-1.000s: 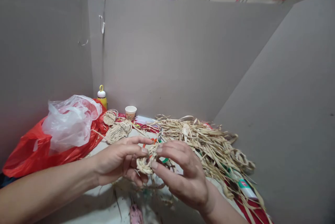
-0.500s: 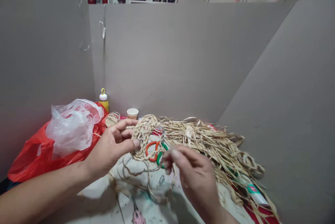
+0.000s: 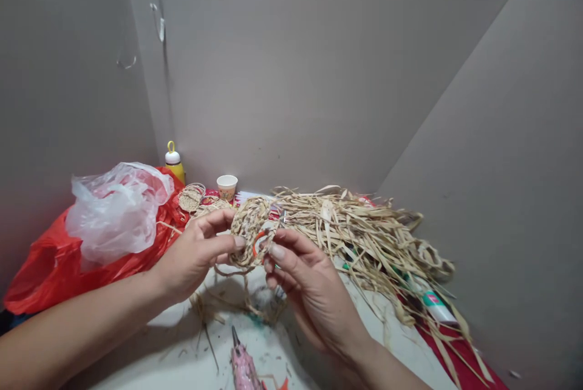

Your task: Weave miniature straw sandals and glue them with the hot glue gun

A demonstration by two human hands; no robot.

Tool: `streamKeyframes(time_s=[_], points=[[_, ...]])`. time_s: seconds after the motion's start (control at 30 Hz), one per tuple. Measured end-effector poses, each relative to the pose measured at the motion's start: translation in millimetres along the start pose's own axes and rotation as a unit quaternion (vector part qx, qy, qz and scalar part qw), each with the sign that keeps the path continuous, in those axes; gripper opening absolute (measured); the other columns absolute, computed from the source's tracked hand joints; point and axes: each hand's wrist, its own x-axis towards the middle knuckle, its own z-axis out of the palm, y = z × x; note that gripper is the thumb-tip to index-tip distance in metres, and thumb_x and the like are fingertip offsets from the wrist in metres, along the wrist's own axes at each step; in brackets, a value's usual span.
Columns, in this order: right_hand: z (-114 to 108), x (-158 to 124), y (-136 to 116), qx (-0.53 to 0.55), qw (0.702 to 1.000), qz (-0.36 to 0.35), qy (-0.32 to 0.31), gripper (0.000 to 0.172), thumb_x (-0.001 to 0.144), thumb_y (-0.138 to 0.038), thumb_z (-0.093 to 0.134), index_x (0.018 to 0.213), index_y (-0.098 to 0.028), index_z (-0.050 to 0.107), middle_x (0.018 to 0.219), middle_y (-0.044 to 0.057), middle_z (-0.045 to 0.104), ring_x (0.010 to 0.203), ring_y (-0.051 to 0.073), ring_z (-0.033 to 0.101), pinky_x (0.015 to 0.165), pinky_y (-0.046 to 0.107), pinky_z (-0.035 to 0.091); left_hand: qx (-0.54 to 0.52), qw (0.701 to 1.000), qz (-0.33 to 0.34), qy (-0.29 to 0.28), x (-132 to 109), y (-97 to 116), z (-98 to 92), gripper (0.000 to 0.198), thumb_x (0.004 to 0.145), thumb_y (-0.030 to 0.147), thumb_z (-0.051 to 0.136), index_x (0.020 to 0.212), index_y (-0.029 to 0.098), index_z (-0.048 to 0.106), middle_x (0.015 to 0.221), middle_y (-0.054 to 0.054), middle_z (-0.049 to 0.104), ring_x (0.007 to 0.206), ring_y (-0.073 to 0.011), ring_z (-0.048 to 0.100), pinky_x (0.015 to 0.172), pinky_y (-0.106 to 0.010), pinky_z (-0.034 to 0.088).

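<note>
My left hand (image 3: 200, 253) grips a coiled piece of braided straw (image 3: 249, 223) by its near left side, thumb on the face towards me. To its right, my right hand (image 3: 305, 283) pinches the braided straw cord that runs off the coil's edge. The loose length of cord (image 3: 248, 287) hangs down in a loop under both hands. Behind the coil and the right fingers lie scissors (image 3: 259, 243); part of an orange handle shows and the rest is mostly hidden. A pink tool with a dark pointed tip (image 3: 245, 366) lies on the table nearer me.
A heap of dry straw strips (image 3: 355, 232) covers the right side, with a white and green bottle (image 3: 438, 306) beside it. At left are a red plastic bag (image 3: 50, 268), a clear bag (image 3: 118, 211), a yellow bottle (image 3: 173, 162), a paper cup (image 3: 226, 186) and a small woven disc (image 3: 190, 197).
My right hand has moved up and left to the coil's edge, bringing the cord close against it. The left hand keeps its hold. The view has tilted downward.
</note>
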Motion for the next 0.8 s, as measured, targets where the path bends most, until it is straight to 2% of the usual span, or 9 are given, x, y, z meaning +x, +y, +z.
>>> streamKeyframes(time_s=[0.1, 0.23, 0.37, 0.57, 0.8], points=[[-1, 2, -1, -0.01, 1.0, -0.011, -0.009, 0.024, 0.063, -0.027, 0.085, 0.075, -0.019, 0.067, 0.065, -0.003, 0.062, 0.055, 0.009, 0.055, 0.049, 0.018, 0.048, 0.002, 0.999, -0.041, -0.012, 3, -4, -0.3, 0.012, 0.075, 0.019, 0.07, 0.086, 0.016, 0.066, 0.08, -0.001, 0.062, 0.068, -0.012, 0.055, 0.059, -0.023, 0.04], [-6, 4, 1, -0.021, 0.999, -0.031, -0.024, 0.02, 0.067, -0.025, 0.083, 0.076, -0.019, 0.066, 0.064, -0.004, 0.063, 0.054, 0.008, 0.055, 0.052, 0.018, 0.047, 0.009, 0.997, -0.072, -0.028, 5, -7, -0.5, 0.013, 0.076, 0.019, 0.069, 0.089, 0.016, 0.067, 0.082, -0.001, 0.062, 0.066, -0.01, 0.053, 0.056, -0.021, 0.038], [-10, 6, 3, -0.027, 0.998, -0.047, -0.015, 0.019, 0.07, -0.026, 0.081, 0.078, -0.019, 0.065, 0.065, -0.005, 0.064, 0.057, 0.008, 0.057, 0.054, 0.018, 0.048, 0.011, 0.996, -0.07, -0.052, 6, -7, 0.2, 0.013, 0.078, 0.017, 0.067, 0.091, 0.016, 0.069, 0.079, -0.001, 0.063, 0.067, -0.0087, 0.053, 0.06, -0.02, 0.039], [-8, 9, 2, -0.024, 0.999, -0.024, -0.011, 0.021, 0.067, -0.024, 0.082, 0.078, -0.019, 0.065, 0.066, -0.005, 0.063, 0.056, 0.008, 0.057, 0.055, 0.018, 0.048, -0.007, 0.991, -0.091, -0.093, 8, -11, 1.8, 0.022, 0.08, 0.016, 0.065, 0.101, 0.016, 0.07, 0.084, -0.004, 0.068, 0.074, -0.0123, 0.058, 0.064, -0.022, 0.045], [-8, 13, 4, -0.012, 1.0, -0.016, 0.004, 0.025, 0.061, -0.025, 0.087, 0.078, -0.019, 0.07, 0.072, -0.005, 0.064, 0.055, 0.007, 0.056, 0.052, 0.018, 0.049, 0.004, 0.994, -0.082, -0.074, 9, -18, 1.4, 0.025, 0.079, 0.015, 0.066, 0.104, 0.018, 0.07, 0.086, -0.004, 0.067, 0.077, -0.0127, 0.06, 0.065, -0.022, 0.044]])
